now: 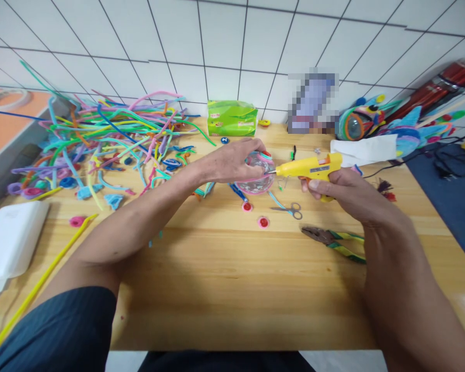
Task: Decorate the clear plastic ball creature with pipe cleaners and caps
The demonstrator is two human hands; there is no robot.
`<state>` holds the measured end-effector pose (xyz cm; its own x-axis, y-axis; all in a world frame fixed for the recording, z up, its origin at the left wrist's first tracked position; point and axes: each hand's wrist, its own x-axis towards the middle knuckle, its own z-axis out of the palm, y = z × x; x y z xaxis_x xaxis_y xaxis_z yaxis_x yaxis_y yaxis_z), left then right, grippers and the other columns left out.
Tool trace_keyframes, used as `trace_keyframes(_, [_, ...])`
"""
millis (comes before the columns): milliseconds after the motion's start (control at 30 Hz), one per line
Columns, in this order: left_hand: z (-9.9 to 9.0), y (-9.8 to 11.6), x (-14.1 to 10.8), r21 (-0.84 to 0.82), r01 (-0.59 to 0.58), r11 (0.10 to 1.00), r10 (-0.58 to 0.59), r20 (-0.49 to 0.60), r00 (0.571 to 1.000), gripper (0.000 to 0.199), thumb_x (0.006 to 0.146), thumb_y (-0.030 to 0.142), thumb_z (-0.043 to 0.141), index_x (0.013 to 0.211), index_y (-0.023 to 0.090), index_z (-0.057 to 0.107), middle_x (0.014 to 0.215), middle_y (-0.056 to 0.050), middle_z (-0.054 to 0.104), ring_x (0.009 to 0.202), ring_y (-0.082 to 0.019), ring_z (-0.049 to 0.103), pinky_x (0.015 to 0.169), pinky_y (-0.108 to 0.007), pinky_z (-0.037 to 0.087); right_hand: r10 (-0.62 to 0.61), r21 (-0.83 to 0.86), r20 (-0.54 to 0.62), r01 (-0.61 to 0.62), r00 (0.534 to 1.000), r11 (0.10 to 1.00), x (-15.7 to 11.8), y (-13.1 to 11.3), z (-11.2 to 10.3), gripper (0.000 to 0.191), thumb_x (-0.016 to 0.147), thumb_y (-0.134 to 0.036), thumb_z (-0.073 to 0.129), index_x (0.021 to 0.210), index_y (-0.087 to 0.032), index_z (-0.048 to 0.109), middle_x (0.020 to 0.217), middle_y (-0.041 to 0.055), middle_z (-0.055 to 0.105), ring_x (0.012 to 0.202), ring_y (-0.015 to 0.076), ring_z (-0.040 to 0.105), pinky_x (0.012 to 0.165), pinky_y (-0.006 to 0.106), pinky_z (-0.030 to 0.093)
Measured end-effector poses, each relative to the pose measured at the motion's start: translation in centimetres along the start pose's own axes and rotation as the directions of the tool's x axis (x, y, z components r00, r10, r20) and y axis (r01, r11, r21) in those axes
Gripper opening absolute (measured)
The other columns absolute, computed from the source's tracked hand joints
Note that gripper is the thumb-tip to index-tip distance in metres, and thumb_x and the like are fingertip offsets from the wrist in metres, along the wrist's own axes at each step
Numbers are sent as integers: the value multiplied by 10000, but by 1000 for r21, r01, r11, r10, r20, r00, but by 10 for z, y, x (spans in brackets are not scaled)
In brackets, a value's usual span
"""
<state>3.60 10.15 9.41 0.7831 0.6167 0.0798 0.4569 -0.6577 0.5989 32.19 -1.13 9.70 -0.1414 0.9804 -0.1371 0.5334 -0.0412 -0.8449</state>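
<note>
My left hand [236, 161] reaches over a clear round plastic piece with a pink rim [256, 185], its fingers closed on the upper edge. In my right hand [339, 188] is a yellow hot glue gun [313, 168], its metal nozzle pointing left at the piece, right by my left fingertips. Whether the nozzle touches the piece I cannot tell. Two red discs with pale pink edges [263, 222] lie nearer to me. Small scissors with grey handles [294, 210] rest beside a light blue pipe cleaner. Pliers with green and yellow handles [335, 243] lie below my right hand.
A tangled heap of colourful pipe cleaners [120, 129] covers the back left. A green tissue pack [232, 119] stands by the tiled wall. Pipe-cleaner figures [354, 124], a white paper [364, 151] and a red flask [437, 85] sit back right. A white power bank [15, 240] lies left.
</note>
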Motion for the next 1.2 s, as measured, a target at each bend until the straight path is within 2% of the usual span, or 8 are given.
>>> trace_keyframes(333, [2,-4,1,-11,-20,1000,20,1,1000,509,890,429,585,1343,203,638,1315,-97,695,1201,-261,644,1062,-393,514,-29,41,1,29,1000,999,0,-1,1,608,760,-757,815,562,-218,613,874,57,717,875,231,619,769,338,462])
trace_keyframes(567, [2,-2,1,-4,13,1000,-14,-9,1000,516,850,382,608,1334,209,650,1283,-89,703,1166,-259,655,1029,-387,529,-22,25,-6,22,1000,999,0,-1,0,601,755,-741,822,557,-213,614,861,55,714,857,218,610,766,325,459])
trace_keyframes(933, [3,-5,1,-11,-24,1000,24,-9,1000,504,873,396,594,1332,194,640,1293,-97,710,1160,-250,662,1032,-384,525,1,0,-5,-1,1000,1000,0,1,1,637,765,-793,791,581,-213,604,876,67,708,881,225,609,767,334,461])
trace_keyframes(1200, [1,-1,0,0,4,1000,-4,-2,1000,525,858,390,599,1346,202,638,1321,-97,699,1210,-263,649,1062,-393,516,18,-9,6,-18,1000,1000,0,-1,1,687,742,-863,768,582,-221,579,830,58,670,860,224,585,757,345,458])
